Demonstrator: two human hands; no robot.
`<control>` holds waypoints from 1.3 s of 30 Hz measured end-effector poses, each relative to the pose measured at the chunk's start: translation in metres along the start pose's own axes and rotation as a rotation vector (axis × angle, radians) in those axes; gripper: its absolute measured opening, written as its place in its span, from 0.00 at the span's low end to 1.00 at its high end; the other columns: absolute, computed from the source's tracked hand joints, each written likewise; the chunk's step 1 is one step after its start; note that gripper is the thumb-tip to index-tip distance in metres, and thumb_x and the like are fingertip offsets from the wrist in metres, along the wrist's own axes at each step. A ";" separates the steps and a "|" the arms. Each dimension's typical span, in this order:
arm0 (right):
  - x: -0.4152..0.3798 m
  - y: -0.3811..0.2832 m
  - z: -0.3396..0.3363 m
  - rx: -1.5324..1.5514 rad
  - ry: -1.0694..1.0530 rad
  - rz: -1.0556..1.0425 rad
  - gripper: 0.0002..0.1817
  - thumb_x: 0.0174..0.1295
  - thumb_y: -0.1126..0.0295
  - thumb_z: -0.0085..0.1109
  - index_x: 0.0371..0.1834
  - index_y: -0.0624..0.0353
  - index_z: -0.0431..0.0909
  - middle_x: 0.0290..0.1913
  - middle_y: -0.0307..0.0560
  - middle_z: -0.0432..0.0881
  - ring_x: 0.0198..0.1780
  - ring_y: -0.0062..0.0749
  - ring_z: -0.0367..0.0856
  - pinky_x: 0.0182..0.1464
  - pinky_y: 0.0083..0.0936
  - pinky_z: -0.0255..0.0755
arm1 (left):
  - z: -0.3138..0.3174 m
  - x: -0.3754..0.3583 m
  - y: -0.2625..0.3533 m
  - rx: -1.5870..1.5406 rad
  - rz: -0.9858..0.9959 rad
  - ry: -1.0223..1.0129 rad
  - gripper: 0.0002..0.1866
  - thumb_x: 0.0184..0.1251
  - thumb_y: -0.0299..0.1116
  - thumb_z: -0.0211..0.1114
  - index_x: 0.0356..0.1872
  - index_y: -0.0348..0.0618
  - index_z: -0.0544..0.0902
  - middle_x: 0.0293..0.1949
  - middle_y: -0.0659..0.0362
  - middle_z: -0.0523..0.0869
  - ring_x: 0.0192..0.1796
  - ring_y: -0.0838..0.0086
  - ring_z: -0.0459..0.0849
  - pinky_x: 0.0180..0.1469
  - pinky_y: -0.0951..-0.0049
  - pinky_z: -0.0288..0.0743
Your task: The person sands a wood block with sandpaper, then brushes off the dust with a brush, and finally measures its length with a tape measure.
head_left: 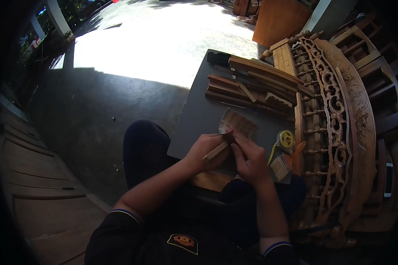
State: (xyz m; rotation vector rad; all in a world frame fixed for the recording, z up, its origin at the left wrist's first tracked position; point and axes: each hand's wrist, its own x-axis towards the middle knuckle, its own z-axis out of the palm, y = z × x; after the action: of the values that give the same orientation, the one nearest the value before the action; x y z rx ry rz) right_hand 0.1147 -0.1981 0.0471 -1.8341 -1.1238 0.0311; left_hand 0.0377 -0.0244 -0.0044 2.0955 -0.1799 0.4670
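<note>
My left hand is closed around a short, pale wooden strip, whose near end sticks out towards me. Against the far end of the strip, my right hand pinches a small dark reddish piece of sandpaper. The fingertips of both hands almost meet there, and they partly hide the strip. Just beyond them, a curled sheet of sandpaper with printing on its back lies on the grey tabletop.
Several wooden mouldings lie across the table's far side. To the right are a yellow tape measure and a paintbrush with an orange handle. A carved wooden frame borders the right edge; a phone lies beyond it.
</note>
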 end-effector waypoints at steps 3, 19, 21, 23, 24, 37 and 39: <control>-0.001 0.000 -0.002 -0.040 -0.021 -0.057 0.15 0.66 0.80 0.65 0.57 0.68 0.84 0.67 0.59 0.83 0.71 0.55 0.81 0.73 0.45 0.74 | -0.004 0.006 0.013 -0.098 -0.020 0.041 0.16 0.58 0.28 0.77 0.48 0.40 0.86 0.40 0.53 0.91 0.42 0.56 0.92 0.44 0.64 0.86; -0.004 -0.034 0.015 -0.024 -0.093 -0.255 0.17 0.65 0.79 0.66 0.57 0.68 0.84 0.66 0.58 0.84 0.70 0.54 0.82 0.76 0.47 0.72 | 0.011 -0.005 -0.005 -0.130 0.071 0.212 0.08 0.65 0.28 0.71 0.43 0.39 0.86 0.30 0.47 0.88 0.35 0.48 0.90 0.37 0.60 0.83; 0.001 -0.011 0.009 -0.069 -0.038 -0.174 0.16 0.66 0.80 0.65 0.57 0.69 0.84 0.66 0.58 0.84 0.69 0.53 0.82 0.76 0.47 0.71 | 0.003 -0.002 0.002 -0.088 -0.042 0.112 0.07 0.64 0.28 0.71 0.42 0.39 0.86 0.29 0.47 0.87 0.35 0.48 0.90 0.37 0.61 0.84; 0.004 0.015 0.004 -0.183 0.018 -0.103 0.16 0.67 0.79 0.64 0.57 0.69 0.84 0.66 0.58 0.84 0.69 0.52 0.83 0.76 0.48 0.71 | -0.004 0.009 0.023 -0.146 -0.132 0.095 0.07 0.62 0.28 0.71 0.39 0.39 0.86 0.28 0.47 0.87 0.33 0.47 0.89 0.37 0.61 0.84; 0.005 0.021 0.001 -0.239 0.041 -0.068 0.16 0.67 0.79 0.64 0.57 0.70 0.84 0.66 0.58 0.84 0.68 0.52 0.83 0.76 0.48 0.71 | 0.000 0.007 0.019 -0.143 -0.098 0.113 0.07 0.61 0.28 0.71 0.38 0.39 0.86 0.28 0.47 0.87 0.33 0.47 0.89 0.37 0.61 0.84; -0.003 -0.015 0.011 -0.067 -0.061 -0.141 0.17 0.69 0.76 0.65 0.60 0.68 0.84 0.70 0.55 0.82 0.75 0.53 0.76 0.79 0.51 0.65 | 0.007 0.002 0.003 0.057 0.012 0.178 0.08 0.61 0.29 0.71 0.39 0.38 0.86 0.31 0.47 0.88 0.35 0.47 0.90 0.37 0.60 0.84; -0.006 -0.042 0.013 0.002 -0.135 -0.236 0.17 0.69 0.76 0.65 0.59 0.68 0.84 0.70 0.57 0.82 0.75 0.53 0.77 0.79 0.50 0.65 | 0.022 -0.006 -0.023 0.304 0.192 0.250 0.10 0.61 0.31 0.72 0.41 0.38 0.87 0.33 0.48 0.89 0.36 0.47 0.90 0.38 0.60 0.84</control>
State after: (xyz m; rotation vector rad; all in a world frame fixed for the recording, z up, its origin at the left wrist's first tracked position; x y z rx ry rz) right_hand 0.0768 -0.1877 0.0682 -1.7070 -1.4284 0.0182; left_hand 0.0447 -0.0304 -0.0353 2.2995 -0.1729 0.9150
